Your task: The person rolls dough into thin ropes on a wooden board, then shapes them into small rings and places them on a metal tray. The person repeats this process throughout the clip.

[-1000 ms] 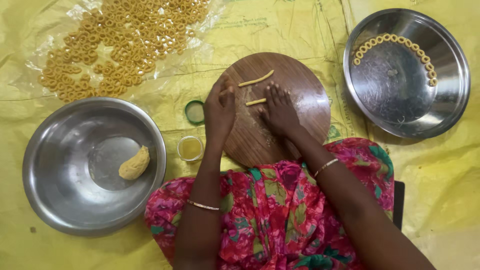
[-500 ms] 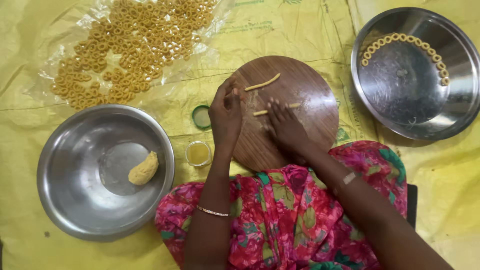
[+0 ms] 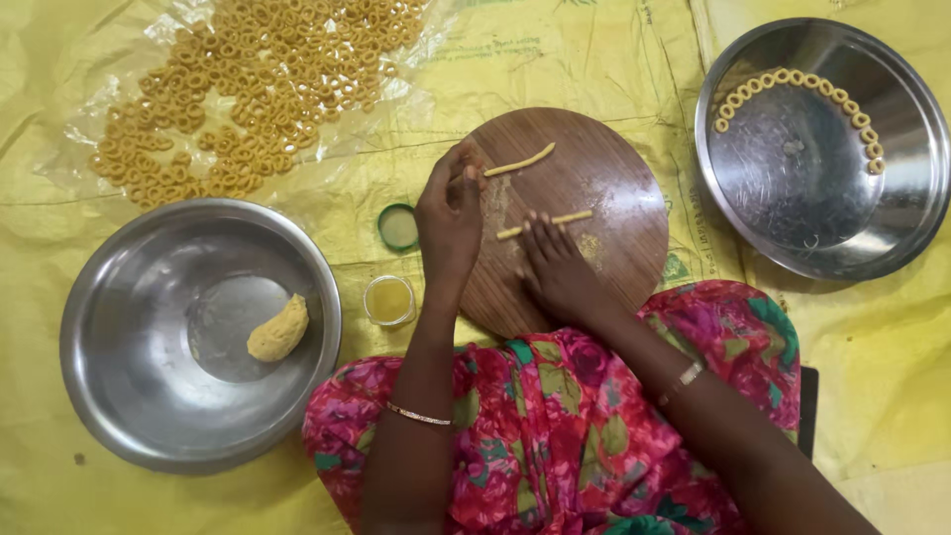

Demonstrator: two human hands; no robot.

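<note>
A round wooden board (image 3: 614, 188) lies in front of me on the yellow sheet. Two thin yellow dough strips rest on it: one (image 3: 520, 161) near the far left edge, another (image 3: 545, 224) at the middle. My left hand (image 3: 451, 213) lies flat at the board's left rim, its fingertips just beside the farther strip. My right hand (image 3: 557, 269) lies palm down on the board, fingertips touching the nearer strip. Neither hand grips anything.
A steel bowl (image 3: 109, 327) at the left holds a lump of dough (image 3: 278, 329). A steel plate (image 3: 911, 208) at the right carries an arc of dough rings (image 3: 812, 84). Many rings (image 3: 248, 79) lie on clear plastic at the back. A small jar (image 3: 388, 299) and green lid (image 3: 398, 227) sit beside the board.
My right hand has drawn back a little along the nearer strip, and the strip now shows longer. The view has shifted slightly; my left hand stays at the board's left rim.
</note>
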